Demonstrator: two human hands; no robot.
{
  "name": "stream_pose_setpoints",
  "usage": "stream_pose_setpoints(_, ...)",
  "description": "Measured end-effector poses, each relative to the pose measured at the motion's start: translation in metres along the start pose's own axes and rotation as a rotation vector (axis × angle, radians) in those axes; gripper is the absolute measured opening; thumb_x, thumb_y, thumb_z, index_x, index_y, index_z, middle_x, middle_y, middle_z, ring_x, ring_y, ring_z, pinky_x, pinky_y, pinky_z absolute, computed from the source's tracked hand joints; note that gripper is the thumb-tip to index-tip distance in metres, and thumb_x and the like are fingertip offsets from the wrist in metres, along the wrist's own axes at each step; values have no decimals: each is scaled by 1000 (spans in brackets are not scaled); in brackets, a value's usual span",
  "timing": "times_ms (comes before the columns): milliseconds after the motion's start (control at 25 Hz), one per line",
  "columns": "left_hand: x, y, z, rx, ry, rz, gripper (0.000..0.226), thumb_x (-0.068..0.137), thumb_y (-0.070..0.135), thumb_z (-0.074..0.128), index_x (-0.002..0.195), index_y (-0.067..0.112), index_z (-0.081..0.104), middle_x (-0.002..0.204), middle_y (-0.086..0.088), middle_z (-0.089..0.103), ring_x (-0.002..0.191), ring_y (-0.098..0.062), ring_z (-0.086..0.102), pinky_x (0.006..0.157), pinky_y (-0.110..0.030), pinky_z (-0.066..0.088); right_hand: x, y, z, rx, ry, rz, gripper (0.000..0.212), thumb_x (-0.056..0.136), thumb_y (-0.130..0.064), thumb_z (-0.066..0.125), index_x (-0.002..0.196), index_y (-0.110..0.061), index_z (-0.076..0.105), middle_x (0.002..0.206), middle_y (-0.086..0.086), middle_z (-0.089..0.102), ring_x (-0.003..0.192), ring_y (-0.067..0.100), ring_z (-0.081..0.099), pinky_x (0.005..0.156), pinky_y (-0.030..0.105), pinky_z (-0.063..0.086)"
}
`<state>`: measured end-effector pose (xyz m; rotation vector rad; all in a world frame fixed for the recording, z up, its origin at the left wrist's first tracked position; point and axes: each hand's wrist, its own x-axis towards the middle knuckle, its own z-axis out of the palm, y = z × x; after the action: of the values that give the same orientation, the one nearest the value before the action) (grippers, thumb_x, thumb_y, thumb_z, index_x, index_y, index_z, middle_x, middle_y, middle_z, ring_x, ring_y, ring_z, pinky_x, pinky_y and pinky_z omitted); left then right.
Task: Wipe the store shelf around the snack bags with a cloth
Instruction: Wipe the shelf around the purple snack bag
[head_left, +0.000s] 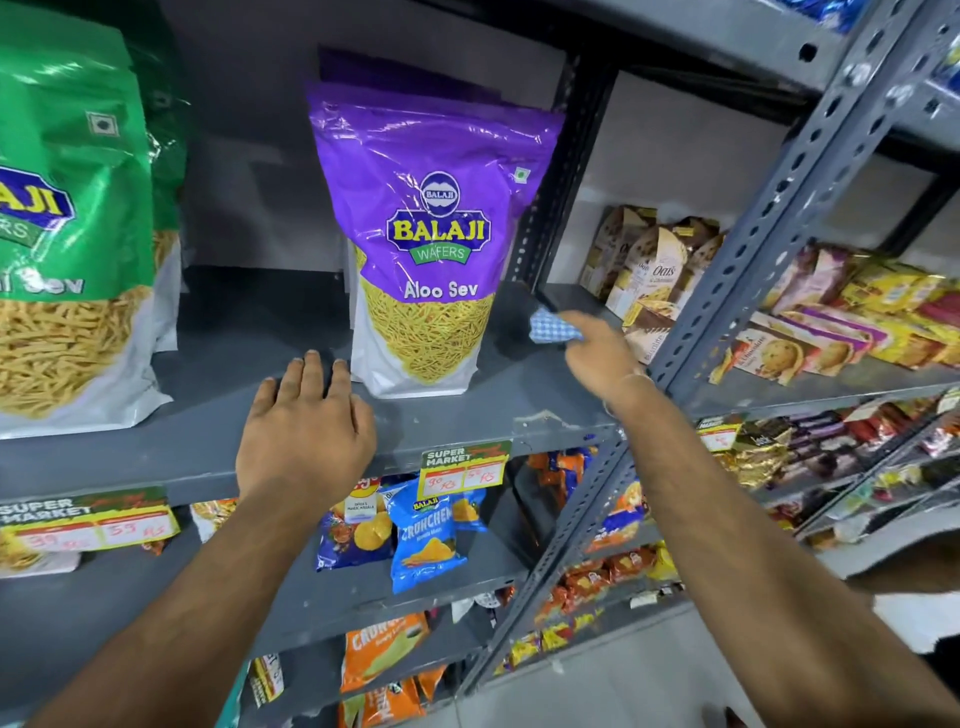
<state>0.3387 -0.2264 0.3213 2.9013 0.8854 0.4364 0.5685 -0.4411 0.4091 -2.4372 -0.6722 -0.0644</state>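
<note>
A purple Aloo Sev snack bag stands upright in the middle of the grey metal shelf, with more purple bags behind it. Green sev bags stand at the left. My right hand is shut on a blue-and-white checked cloth and presses it on the shelf just right of the purple bag, near the upright post. My left hand lies flat, fingers apart, on the shelf's front edge just left of the purple bag, holding nothing.
A perforated grey upright divides this rack from the right one, which holds biscuit packs. Price tags hang on the shelf's front lip. Lower shelves carry blue and orange chip bags.
</note>
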Motion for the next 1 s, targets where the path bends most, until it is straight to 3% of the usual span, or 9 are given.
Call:
stream_pose_setpoints(80, 0, 0, 0, -2, 15, 4, 82, 96, 43, 3, 161, 9, 40, 169, -22, 36, 158, -36, 34, 129, -53, 26, -10, 5, 20, -77, -94, 33, 58, 85, 2, 40, 134, -24, 59, 128, 15, 65, 114, 36, 61, 92, 36, 48)
stream_pose_setpoints(160, 0, 1, 1, -5, 30, 7, 84, 94, 43, 4, 158, 7, 45, 166, -24, 41, 155, -39, 38, 128, -55, 29, -38, 6, 26, -124, -49, 37, 60, 86, -1, 40, 138, -28, 53, 130, 16, 61, 112, 39, 60, 93, 40, 49)
stream_pose_setpoints(320, 1, 0, 3, -7, 28, 8, 83, 95, 43, 4, 157, 6, 45, 165, -25, 41, 155, -39, 37, 127, -56, 29, -109, -5, 26, -80, -49, -107, 64, 86, 1, 43, 138, -33, 55, 144, 5, 56, 120, 27, 59, 100, 38, 48)
stream_pose_setpoints(440, 0, 0, 1, -6, 17, 5, 85, 94, 45, 1, 160, 9, 40, 168, -22, 37, 158, -37, 33, 129, -54, 27, -122, -12, 1, 3, -124, -114, 55, 91, -4, 44, 134, -36, 58, 120, 1, 70, 79, 17, 64, 70, 32, 52)
stream_pose_setpoints(520, 0, 0, 1, -8, 7, 2, 82, 96, 45, 2, 162, 10, 37, 170, -21, 34, 159, -35, 31, 130, -54, 25, -92, -8, -16, 67, -1, -25, 48, 95, -9, 43, 133, -35, 58, 116, -2, 67, 83, 20, 62, 74, 34, 51)
stream_pose_setpoints(600, 0, -1, 2, -5, 3, -3, 76, 100, 44, 6, 163, 11, 35, 172, -20, 32, 161, -34, 29, 131, -53, 23, -64, -6, -20, -15, 106, 39, 49, 93, -10, 41, 132, -34, 57, 116, 3, 68, 89, 24, 62, 79, 36, 52)
stream_pose_setpoints(800, 0, 0, 0, -4, -7, -8, 70, 105, 42, 12, 164, 12, 32, 173, -19, 29, 161, -34, 26, 132, -52, 22, -94, -23, 28, -243, -36, -65, 59, 84, -7, 44, 137, -31, 55, 116, 14, 71, 101, 40, 65, 79, 42, 53)
stream_pose_setpoints(880, 0, 1, -1, 0, -13, -7, 73, 102, 43, 8, 165, 12, 30, 173, -19, 28, 162, -33, 26, 132, -52, 21, -123, -28, 25, -269, -48, -160, 58, 85, -10, 45, 137, -33, 54, 112, 13, 73, 96, 39, 66, 77, 43, 55)
stream_pose_setpoints(1000, -1, 1, -1, 7, -12, -8, 79, 98, 45, 2, 165, 12, 29, 174, -18, 27, 162, -33, 25, 132, -51, 21, -140, -28, -7, -148, -170, -148, 51, 87, -10, 46, 131, -34, 59, 94, 11, 75, 67, 26, 65, 60, 31, 51)
